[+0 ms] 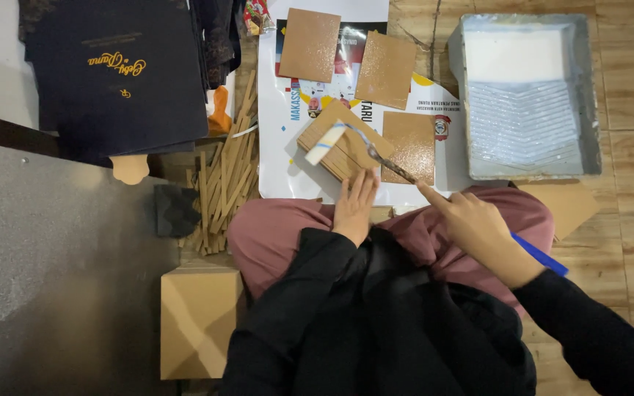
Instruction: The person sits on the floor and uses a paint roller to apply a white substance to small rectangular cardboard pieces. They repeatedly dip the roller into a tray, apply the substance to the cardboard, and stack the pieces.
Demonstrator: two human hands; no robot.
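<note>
My right hand grips a small paint roller by its blue handle, index finger stretched along the metal shaft. The white roller head lies on a tan wooden board that rests on a white printed sheet. My left hand presses flat with its fingers on the near edge of that board. Three more tan square boards lie on the sheet: one at the far left, one beside it, one to the right of the roller.
A grey paint tray with white liquid stands at the upper right on a wooden floor. A pile of thin wooden sticks lies left of the sheet. A dark blue folder, a cardboard box and a grey surface are at left.
</note>
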